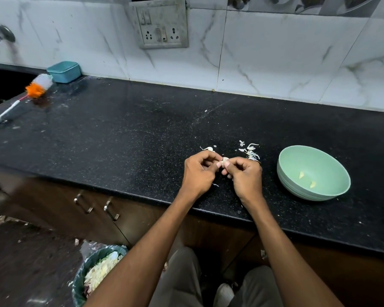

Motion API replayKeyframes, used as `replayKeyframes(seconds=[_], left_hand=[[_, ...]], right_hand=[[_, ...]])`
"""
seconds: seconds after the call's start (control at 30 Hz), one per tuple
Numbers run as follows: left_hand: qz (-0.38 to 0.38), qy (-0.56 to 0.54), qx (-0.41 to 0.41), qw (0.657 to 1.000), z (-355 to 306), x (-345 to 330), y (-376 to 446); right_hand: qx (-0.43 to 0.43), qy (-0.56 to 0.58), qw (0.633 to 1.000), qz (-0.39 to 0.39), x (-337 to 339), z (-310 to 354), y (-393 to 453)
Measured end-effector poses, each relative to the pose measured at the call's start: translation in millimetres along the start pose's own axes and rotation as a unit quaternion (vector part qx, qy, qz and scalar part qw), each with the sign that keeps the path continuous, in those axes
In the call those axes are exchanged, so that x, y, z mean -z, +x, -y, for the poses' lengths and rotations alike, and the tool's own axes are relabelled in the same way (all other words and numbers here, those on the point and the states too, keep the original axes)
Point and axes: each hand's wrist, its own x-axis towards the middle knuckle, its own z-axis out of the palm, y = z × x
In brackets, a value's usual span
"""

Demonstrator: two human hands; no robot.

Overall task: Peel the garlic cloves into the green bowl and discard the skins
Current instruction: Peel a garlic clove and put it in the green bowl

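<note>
Two hands, the left hand (pixel 198 171) and right hand (pixel 245 176), pinch one garlic clove (pixel 224 160) between curled fingertips above the counter's (pixel 120 134) front edge, left of the green bowl (pixel 286 173); light, firm, slippery once bared, its papery skin probably tears best from the tip.

You're standing in a home kitchen.
Black granite countertop (pixel 120 129), marble-look wall tiles (pixel 275 63), sink tap (pixel 0 33), bottle brush (pixel 22 98), cabinet handles (pixel 111 210) below.

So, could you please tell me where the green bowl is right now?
In the head view, the green bowl sits on the black counter to the right of both hands, just past the pile of skins.
</note>
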Motion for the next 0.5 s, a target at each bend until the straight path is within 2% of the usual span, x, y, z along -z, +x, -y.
replayKeyframes(seconds=[0.13,0.27,0.5], left_hand=[[-0.01,-0.019,0.029,0.999,1.3,0.6,-1.0],[0.001,0.0,-0.007,1.0,-1.0,-1.3,-3.5],[-0.017,-0.04,0.035,0.998,-1.8,0.6,-2.5]], right_hand=[[0.003,-0.017,1.0,0.003,-0.1,-3.3,1.3],[0.004,-0.008,0.999,-0.033,-1.0,-1.1,-0.3],[0.024,0.018,0.999,0.014,2.6,-0.4,-2.7]])
